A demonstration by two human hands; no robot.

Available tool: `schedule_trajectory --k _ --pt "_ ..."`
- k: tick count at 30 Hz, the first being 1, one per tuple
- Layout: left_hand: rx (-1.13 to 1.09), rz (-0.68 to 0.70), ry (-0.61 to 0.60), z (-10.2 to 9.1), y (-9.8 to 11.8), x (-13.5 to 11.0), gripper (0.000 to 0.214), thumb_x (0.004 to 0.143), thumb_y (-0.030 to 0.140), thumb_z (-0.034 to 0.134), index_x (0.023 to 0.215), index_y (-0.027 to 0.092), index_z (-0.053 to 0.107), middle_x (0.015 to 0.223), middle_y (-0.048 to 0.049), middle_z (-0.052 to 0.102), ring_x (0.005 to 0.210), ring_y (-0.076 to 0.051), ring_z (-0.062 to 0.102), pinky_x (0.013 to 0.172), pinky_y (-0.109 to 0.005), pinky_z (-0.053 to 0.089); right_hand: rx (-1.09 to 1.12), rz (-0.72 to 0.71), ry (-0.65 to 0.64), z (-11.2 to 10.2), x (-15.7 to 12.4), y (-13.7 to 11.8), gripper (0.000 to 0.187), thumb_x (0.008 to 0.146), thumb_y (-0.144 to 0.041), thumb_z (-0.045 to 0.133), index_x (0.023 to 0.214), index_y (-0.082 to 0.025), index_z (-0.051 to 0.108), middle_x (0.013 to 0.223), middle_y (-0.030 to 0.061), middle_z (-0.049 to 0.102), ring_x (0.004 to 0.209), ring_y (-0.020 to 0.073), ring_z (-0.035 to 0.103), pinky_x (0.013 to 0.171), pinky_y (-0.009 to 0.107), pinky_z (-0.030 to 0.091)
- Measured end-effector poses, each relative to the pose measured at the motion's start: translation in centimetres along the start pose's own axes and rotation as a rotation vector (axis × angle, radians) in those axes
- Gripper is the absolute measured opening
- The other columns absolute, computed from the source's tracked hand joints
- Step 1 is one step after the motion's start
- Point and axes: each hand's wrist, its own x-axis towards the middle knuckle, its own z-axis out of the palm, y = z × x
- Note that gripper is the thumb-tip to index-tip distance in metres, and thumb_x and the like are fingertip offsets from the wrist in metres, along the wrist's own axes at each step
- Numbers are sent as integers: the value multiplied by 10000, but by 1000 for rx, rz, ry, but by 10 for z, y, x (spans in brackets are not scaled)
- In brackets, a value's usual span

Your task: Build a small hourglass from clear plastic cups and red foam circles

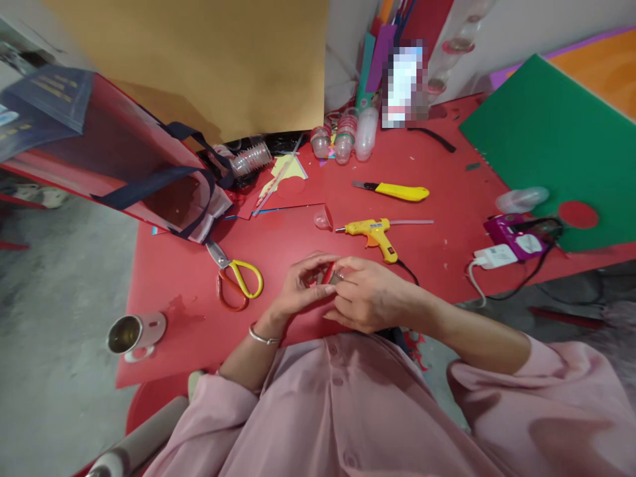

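You have both hands close together over the red table (189, 351), near its front edge. Your left hand (304, 286) is curled around a small red and clear piece (328, 272), with your thumb and fingers gripping it. Your right hand (370, 295) pinches the same piece from the other side, and its fingers hide part of it, so you cannot tell its whole shape. The piece sits between your hands, in front of your shirt (308, 391). Just past your hands lies a yellow glue gun (365, 228), with its tip pointing left and a clear stick (412, 222) poking out of its back. Near the tip is a little clear cup (322, 218), lying on its side. A yellow knife (401, 192) lies farther back, with its blade showing. To the left are scissors (223, 263) with one yellow and one red handle. A mug (155, 324) stands near the table's left edge.
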Motion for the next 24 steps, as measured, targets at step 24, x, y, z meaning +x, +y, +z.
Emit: schedule_trajectory --k 24 --pt "280 125 61 2 4 4 527 814 457 862 1246 175 756 1118 -121 682 949 -214 654 767 -299 532 -164 -8 -153 7 -8 -17 368 1038 -274 599 697 -180 701 623 35 626 654 188 523 1029 533 480"
